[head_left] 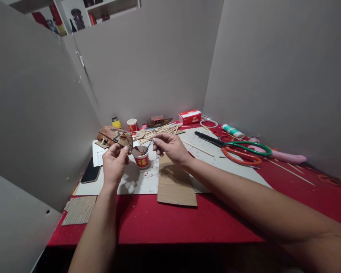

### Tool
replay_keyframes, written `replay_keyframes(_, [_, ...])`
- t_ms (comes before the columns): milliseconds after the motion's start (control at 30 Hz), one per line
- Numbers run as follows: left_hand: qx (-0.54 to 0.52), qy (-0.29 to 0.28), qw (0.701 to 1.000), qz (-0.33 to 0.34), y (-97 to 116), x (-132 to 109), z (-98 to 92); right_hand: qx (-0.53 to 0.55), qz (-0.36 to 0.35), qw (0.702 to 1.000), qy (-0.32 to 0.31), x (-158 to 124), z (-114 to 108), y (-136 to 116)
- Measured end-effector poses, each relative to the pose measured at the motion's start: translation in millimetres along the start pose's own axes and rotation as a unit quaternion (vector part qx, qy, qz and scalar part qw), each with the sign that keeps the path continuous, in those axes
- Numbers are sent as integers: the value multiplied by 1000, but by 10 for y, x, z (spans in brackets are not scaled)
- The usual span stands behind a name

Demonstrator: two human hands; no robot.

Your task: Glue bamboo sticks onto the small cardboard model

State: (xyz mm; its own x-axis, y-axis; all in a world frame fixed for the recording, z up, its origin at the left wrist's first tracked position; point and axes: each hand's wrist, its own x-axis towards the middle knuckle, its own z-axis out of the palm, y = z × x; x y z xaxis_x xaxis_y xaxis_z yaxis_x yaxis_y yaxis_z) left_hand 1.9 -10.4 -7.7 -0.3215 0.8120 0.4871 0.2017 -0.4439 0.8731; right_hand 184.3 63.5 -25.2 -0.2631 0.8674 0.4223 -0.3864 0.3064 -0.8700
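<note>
My left hand (115,163) grips a brown-painted cardboard model (113,135) with dark markings, raised over the left of the white board. My right hand (170,146) is closed in a pinch on a thin brown stick (139,138). The stick runs left to the model's right side; whether its tip touches cannot be made out. Just below, between the hands, stands a red and white paper cup (142,160) with dark residue inside. A thin blue handle (148,147) leans out of the cup. Under my right hand lies a piece of brown cardboard (176,184).
Large scissors (230,146) with green and orange handles lie right, beside a pink glue gun (284,154) and a white-green bottle (233,131). Behind are bamboo sticks (159,133), a model boat (159,121) and a red tissue box (190,116). A phone (91,170) lies left.
</note>
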Motion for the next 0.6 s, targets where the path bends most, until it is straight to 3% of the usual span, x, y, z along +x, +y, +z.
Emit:
replay_keyframes(167, [51,-15,998,26,-25,-21,17,-3,-10,1000,10,-1,2,-34])
replay_keyframes(433, [95,2,994,55,-38,-15,-3,-18,-4,999,-27,-23,-3,-25])
replay_keyframes(600, [106,-16,992,60,-40,-41,23,-11,-6,1000,-8,-17,29,-15])
